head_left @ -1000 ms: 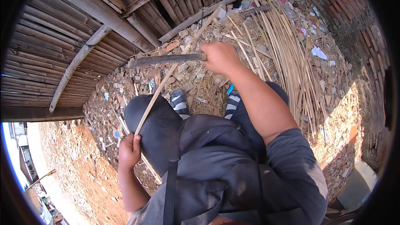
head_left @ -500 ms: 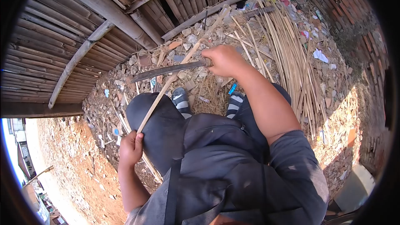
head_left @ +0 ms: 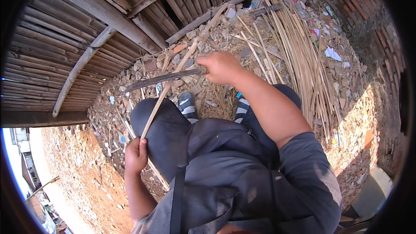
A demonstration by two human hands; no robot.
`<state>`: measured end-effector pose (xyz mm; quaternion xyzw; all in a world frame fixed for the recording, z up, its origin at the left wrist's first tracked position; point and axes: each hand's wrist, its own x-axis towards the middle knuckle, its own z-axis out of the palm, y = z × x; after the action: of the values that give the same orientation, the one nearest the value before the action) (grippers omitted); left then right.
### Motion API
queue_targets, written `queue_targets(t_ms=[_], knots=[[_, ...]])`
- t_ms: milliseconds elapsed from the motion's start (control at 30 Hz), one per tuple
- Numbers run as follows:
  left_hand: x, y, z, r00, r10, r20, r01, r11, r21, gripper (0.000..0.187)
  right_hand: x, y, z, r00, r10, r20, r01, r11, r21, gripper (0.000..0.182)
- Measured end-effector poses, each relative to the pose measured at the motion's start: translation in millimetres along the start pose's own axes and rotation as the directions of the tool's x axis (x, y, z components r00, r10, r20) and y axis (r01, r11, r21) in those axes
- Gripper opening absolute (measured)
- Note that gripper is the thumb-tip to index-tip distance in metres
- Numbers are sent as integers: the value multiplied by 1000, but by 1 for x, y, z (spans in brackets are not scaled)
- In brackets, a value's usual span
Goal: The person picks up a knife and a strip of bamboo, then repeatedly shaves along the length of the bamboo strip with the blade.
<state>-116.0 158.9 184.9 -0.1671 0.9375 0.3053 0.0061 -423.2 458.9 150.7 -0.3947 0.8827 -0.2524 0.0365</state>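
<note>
My right hand (head_left: pixel 219 67) is closed round the handle of a long dark machete (head_left: pixel 162 79), whose blade points left. The blade crosses a pale bamboo strip (head_left: pixel 157 109), overlapping it in this view. Near my left knee, my left hand (head_left: pixel 136 155) grips the lower end of that strip, thumb on top. From there the strip slants up past the knee toward the bamboo wall. More thin strips (head_left: pixel 157 174) lie beneath my left forearm.
A large pile of split bamboo strips (head_left: pixel 299 56) lies to the right on rubble and litter. A slatted bamboo wall (head_left: pixel 52 56) rises at the left, a brick wall (head_left: pixel 364 6) at the right. My striped shoes (head_left: pixel 187 106) rest on straw and stones.
My right hand and the machete have moved left and slightly down along the strip. The strip's far end has shifted left a little, while my left hand stays nearly in place.
</note>
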Motion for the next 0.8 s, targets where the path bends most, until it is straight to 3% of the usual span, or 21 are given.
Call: queue_targets(t_ms=[67, 167, 267, 400, 533, 667, 800], knots=[[0, -1, 2, 1000, 17, -17, -16, 999, 33, 47, 3, -6, 1, 998, -50, 28, 50, 999, 4, 28], [-2, -3, 4, 998, 42, -37, -42, 999, 0, 46, 4, 4, -10, 998, 66, 5, -66, 997, -49, 29], [-2, -3, 6, 998, 42, -51, -44, 999, -29, 46, 9, 45, -2, 916, 374, -148, -377, 926, 2, 35], [2, -2, 3, 999, 44, -32, -44, 999, 8, 45, 3, 53, -5, 917, 385, -101, -383, 923, 36, 44], [1, 1, 2, 1000, 1, -8, -1, 1000, -7, 46, 4, 31, 2, 959, 278, -59, -276, 960, 46, 38], [0, 0, 1, 999, -42, 4, 42, 999, -11, 46, 6, 6, 5, 998, 59, 10, -59, 998, 39, 32], [1, 0, 1, 1000, 6, -17, -6, 1000, 4, 47, 4, -1, 1, 997, 44, 65, -44, 999, 5, 33]])
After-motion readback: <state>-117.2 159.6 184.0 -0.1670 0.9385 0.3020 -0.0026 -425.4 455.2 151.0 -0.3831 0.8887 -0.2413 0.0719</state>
